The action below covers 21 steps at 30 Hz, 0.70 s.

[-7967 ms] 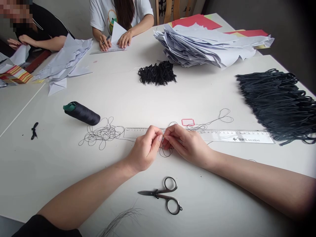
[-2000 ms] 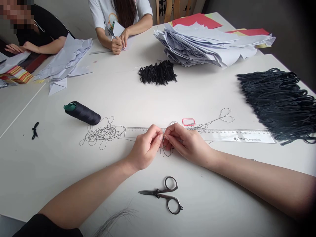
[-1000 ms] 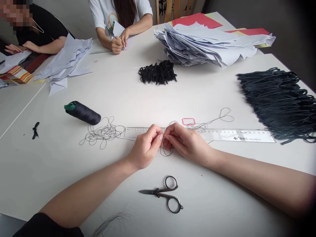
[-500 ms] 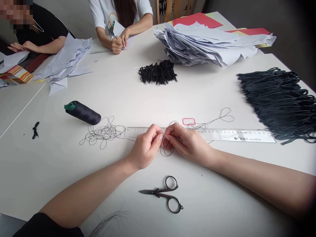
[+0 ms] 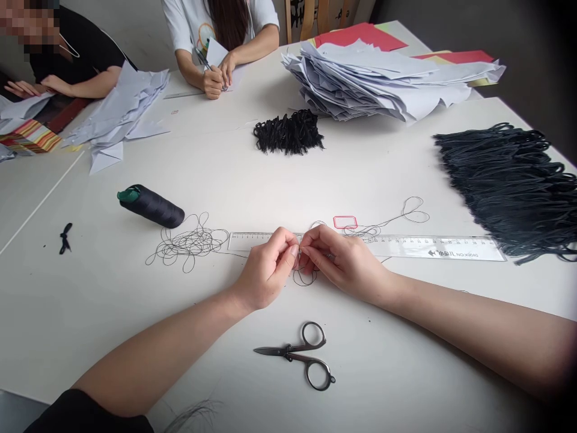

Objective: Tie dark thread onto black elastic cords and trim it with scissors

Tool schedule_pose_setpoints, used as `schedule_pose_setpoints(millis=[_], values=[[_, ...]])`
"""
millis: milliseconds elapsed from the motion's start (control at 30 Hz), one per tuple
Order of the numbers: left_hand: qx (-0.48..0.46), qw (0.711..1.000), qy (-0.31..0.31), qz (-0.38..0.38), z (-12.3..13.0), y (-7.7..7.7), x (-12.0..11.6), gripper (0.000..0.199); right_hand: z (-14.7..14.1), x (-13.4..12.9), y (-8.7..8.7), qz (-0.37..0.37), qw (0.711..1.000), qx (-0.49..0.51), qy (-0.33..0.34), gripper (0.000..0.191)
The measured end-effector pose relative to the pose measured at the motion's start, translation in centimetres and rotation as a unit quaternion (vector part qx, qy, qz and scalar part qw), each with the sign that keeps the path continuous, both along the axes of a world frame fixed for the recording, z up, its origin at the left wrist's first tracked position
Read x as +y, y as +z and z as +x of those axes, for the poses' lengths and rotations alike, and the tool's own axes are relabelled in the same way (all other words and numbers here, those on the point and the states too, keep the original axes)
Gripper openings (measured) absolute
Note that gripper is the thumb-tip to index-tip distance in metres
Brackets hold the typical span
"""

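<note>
Across the desk (image 5: 90, 300), a co-worker's hands (image 5: 214, 81) have closed around a pen since the first frame, while my own stay where they were. At far left, another person's hand (image 5: 22, 89) rests above a striped sheet (image 5: 31, 139). Next come cut white paper (image 5: 121, 102), a small black knot (image 5: 65, 238) and a spool of black thread (image 5: 151, 206) with a green end, then a loose tangle (image 5: 187, 243) beside the steel-free end of a clear ruler (image 5: 406, 248).

At center, my left hand (image 5: 265, 269) and my right hand (image 5: 345, 258) meet, fingertips pinched together on a thin black thread (image 5: 304, 278), just in front of the ruler. The thread looks light, limp and quick to snarl, so it is best gripped close to the pinch, not by its loops. My fingers hide what sits there; a faint glint could be a needle, but I cannot tell.

Scissors (image 5: 293, 355) lie closed below. At right sit a red-outlined label (image 5: 345, 222), a paper stack (image 5: 383, 78) and black elastic loops (image 5: 509, 186). A stray wisp (image 5: 193, 415) is cut off by the frame's bottom edge.
</note>
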<state>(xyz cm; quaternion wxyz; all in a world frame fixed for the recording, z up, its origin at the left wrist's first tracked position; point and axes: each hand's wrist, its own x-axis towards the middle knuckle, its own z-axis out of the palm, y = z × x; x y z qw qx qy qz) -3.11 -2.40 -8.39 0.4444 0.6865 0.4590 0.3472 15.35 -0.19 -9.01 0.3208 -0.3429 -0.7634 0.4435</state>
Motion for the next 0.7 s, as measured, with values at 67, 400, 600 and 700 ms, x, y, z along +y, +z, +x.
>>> schedule_pose_setpoints(millis=[67,400,600,700], values=[[-0.001,1.000,-0.002,0.003,-0.03,-0.05,-0.04,0.015,0.00,0.02,-0.02,0.000,1.000,0.000,0.001,0.006],[0.009,1.000,-0.002,0.006,0.03,0.00,0.02,0.015,0.03,-0.02,0.12,0.009,1.000,-0.005,0.006,0.008],[0.019,1.000,-0.001,0.012,0.05,-0.02,0.05,0.015,0.01,-0.02,0.24,0.015,1.000,-0.007,0.005,0.008],[0.021,1.000,0.000,0.012,0.02,-0.04,0.07,0.014,0.04,-0.03,0.26,0.014,1.000,-0.010,0.006,0.008]])
